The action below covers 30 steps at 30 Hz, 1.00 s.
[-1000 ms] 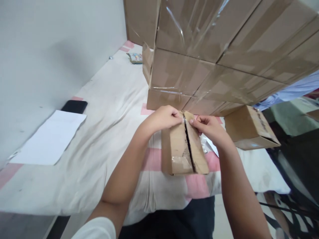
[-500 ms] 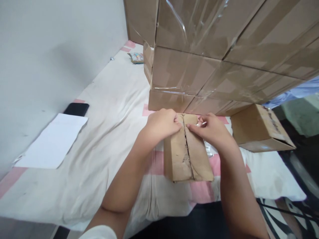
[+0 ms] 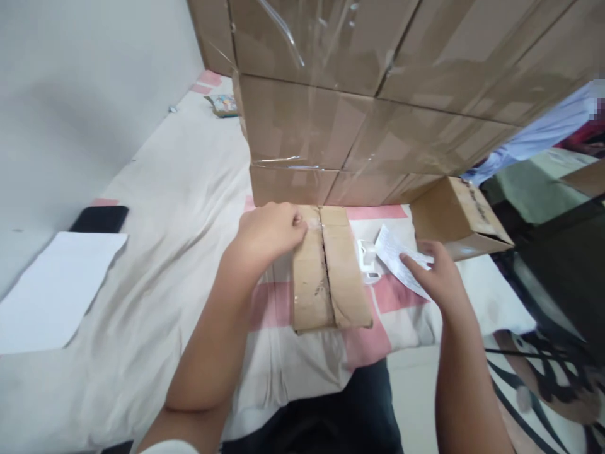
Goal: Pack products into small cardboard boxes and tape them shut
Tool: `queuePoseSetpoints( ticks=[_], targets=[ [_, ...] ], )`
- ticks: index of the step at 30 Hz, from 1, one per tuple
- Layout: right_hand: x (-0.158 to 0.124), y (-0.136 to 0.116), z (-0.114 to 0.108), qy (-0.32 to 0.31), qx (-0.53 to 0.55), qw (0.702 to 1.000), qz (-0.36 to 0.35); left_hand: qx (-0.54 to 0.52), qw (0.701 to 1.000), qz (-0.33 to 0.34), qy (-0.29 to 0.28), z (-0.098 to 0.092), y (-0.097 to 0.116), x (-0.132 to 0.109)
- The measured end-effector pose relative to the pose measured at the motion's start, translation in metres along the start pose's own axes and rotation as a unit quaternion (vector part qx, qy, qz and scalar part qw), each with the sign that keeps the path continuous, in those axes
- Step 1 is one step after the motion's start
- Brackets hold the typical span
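A small closed cardboard box (image 3: 309,277) lies in front of me, its two top flaps meeting along a dark middle seam. My left hand (image 3: 276,230) is closed at the far left corner of this box, fingers curled onto its edge; the fingertips are partly hidden. To the right, my right hand (image 3: 437,274) pinches a white printed sheet of paper (image 3: 399,258) between thumb and fingers. Between that sheet and the box lies a white charger with a cable (image 3: 366,257), partly covered by the paper.
A wall of taped cardboard boxes (image 3: 302,120) rises just behind. An open cardboard box (image 3: 442,217) lies at right, near the bed edge. On the sheet (image 3: 189,208) at left are a blank white paper (image 3: 57,290) and a black phone (image 3: 99,219). A colourful packet (image 3: 222,105) lies farther back.
My right hand has left the small box's far end and moved right, now with the printed paper in it. My left hand stays at the box's far left corner. The view has shifted right.
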State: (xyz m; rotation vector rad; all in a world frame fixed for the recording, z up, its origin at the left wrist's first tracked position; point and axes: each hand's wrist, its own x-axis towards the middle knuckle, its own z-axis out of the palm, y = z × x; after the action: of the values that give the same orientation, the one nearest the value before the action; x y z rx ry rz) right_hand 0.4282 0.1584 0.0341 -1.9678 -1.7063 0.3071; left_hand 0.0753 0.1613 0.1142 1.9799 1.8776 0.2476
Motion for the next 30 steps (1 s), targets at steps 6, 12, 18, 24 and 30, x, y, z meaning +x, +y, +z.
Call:
queuePoseSetpoints(
  ticks=[6, 12, 18, 24, 30],
  targets=[
    [-0.003, 0.065, 0.008, -0.108, -0.162, 0.980, 0.031, 0.010, 0.999, 0.001, 0.036, -0.006, 0.014, -0.012],
    [0.006, 0.064, 0.019, -0.138, -0.199, 0.970, 0.025, 0.066, 0.976, 0.184, 0.101, 0.028, 0.067, -0.053],
    [0.021, 0.065, 0.031, -0.144, -0.208, 0.967, 0.038, 0.104, 0.922, 0.370, -0.035, 0.068, 0.099, -0.093],
    [0.036, 0.054, 0.030, -0.134, -0.078, 0.983, 0.104, 0.181, 0.954, 0.236, -0.026, 0.033, 0.082, -0.087],
    [0.010, 0.033, 0.011, -0.172, 0.113, 0.972, 0.115, 0.183, 0.958, 0.222, -0.019, 0.031, 0.092, -0.096]
  ],
)
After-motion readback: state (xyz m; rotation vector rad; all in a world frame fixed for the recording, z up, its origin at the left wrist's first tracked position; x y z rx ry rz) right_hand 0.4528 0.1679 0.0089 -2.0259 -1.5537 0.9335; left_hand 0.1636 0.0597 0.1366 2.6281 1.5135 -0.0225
